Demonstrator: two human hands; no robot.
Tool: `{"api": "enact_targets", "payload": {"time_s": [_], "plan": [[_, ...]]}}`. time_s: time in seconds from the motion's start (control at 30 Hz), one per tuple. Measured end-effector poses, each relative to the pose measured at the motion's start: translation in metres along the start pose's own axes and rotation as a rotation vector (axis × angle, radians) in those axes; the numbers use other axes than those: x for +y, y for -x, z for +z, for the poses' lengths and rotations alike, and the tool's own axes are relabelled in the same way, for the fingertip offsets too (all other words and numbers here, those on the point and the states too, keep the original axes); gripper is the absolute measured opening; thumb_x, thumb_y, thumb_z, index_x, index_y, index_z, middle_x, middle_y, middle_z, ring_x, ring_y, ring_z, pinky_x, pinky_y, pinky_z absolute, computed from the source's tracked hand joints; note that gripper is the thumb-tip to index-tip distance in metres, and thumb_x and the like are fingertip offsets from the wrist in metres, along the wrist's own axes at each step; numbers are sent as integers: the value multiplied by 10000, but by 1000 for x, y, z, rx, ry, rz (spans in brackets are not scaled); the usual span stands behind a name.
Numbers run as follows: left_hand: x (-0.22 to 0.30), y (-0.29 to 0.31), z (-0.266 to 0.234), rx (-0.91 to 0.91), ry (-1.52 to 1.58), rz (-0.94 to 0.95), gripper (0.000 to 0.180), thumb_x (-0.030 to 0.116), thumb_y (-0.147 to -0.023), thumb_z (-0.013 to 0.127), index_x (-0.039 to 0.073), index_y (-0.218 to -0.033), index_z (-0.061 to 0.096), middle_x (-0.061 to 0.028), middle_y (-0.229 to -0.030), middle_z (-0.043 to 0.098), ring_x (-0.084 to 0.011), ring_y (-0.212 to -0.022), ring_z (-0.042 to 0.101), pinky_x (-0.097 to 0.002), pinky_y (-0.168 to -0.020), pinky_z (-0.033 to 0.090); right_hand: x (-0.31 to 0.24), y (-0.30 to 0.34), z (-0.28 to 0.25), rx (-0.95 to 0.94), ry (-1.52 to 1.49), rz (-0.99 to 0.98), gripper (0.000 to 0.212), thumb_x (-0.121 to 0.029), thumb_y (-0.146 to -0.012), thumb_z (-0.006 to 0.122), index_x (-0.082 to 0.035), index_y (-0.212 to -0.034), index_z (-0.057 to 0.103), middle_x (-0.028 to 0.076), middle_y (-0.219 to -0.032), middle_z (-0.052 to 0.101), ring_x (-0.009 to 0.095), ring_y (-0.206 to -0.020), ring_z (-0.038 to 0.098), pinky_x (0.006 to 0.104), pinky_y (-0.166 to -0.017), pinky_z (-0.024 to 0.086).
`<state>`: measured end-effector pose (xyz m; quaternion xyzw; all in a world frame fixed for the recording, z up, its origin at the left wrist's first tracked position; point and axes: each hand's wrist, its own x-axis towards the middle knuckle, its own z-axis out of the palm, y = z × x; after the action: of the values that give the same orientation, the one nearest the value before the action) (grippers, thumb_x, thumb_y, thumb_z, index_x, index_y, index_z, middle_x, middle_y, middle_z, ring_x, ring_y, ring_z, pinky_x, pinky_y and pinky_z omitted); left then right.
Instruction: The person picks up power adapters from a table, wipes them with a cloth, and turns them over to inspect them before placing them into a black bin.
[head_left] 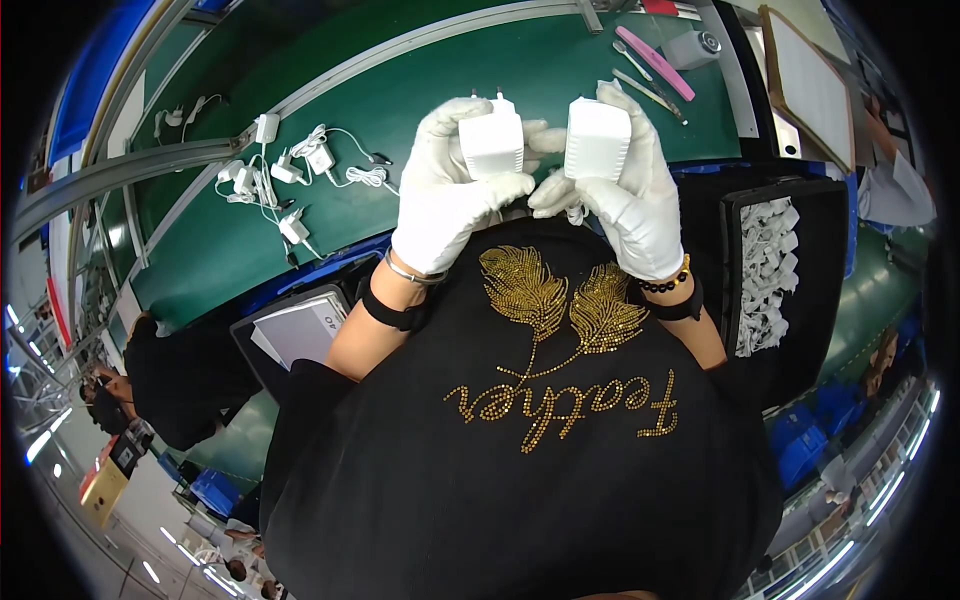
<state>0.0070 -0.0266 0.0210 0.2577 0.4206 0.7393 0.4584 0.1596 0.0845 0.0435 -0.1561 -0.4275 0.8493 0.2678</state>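
Note:
Both my hands wear white gloves and are raised over the near edge of the green bench. In my left hand (440, 190) a white power adapter (492, 145) is gripped, its prongs pointing away from me. My right hand (640, 200) is closed around a second white power adapter (598, 138), held upright a little to the right of the first. The two adapters are apart. A bit of white cord shows beneath the right one; the rest is hidden by my fingers. Several white adapters with bundled cords (290, 175) lie on the bench to the left.
On the bench's (400, 80) far right lie a pink strip-shaped tool (655, 62), a toothbrush (632, 52), a thin pen-like stick (648, 92) and a clear bottle (694, 48). A black tray (735, 290) of white pieces stands at right. A metal rail (180, 165) crosses the left side.

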Motion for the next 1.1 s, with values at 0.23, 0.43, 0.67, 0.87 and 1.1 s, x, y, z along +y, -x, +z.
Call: {"api": "enact_targets", "payload": {"time_s": [0.23, 0.43, 0.67, 0.87, 1.1], "plan": [[3, 5, 6, -5, -4, 6, 727, -57, -726, 812, 101, -1300, 395, -302, -1212, 594, -387, -1068, 655, -441, -888, 581, 0, 8, -1, 7, 63, 18, 652, 129, -891, 502, -60, -1463, 254, 199, -1219, 556, 275, -870, 703, 384, -766, 621], [9, 4, 8, -27, 44, -7, 679, -113, -756, 759, 74, -1287, 378, -274, -1215, 606, -352, -1088, 658, -408, -890, 580, 3, 10, 5, 40, 166, -49, 634, 81, -907, 522, -58, -1460, 245, 322, -1163, 598, 298, -790, 711, 386, -689, 625], [20, -6, 10, 40, 108, -238, 802, 11, -764, 786, 51, -1403, 304, -280, -1241, 582, -362, -1045, 665, -437, -845, 597, -18, 6, 5, 64, 74, -35, 679, 20, -910, 564, -51, -1489, 218, 323, -1202, 579, 284, -787, 704, 370, -660, 623], [20, -4, 15, -6, 117, -171, 820, -4, -770, 775, 57, -1428, 288, -260, -1269, 566, -363, -1096, 644, -435, -900, 577, -19, 3, -2, 146, 86, -85, 736, -42, -906, 600, -33, -1513, 184, 332, -1255, 546, 280, -783, 698, 347, -630, 619], [12, -3, 12, 12, 118, -148, 780, -10, -790, 757, 58, -1424, 308, -252, -1254, 574, -351, -1105, 642, -415, -904, 577, -12, 7, 4, 143, 139, -22, 751, -17, -904, 587, -29, -1521, 158, 340, -1281, 526, 283, -797, 701, 338, -632, 620]]}}
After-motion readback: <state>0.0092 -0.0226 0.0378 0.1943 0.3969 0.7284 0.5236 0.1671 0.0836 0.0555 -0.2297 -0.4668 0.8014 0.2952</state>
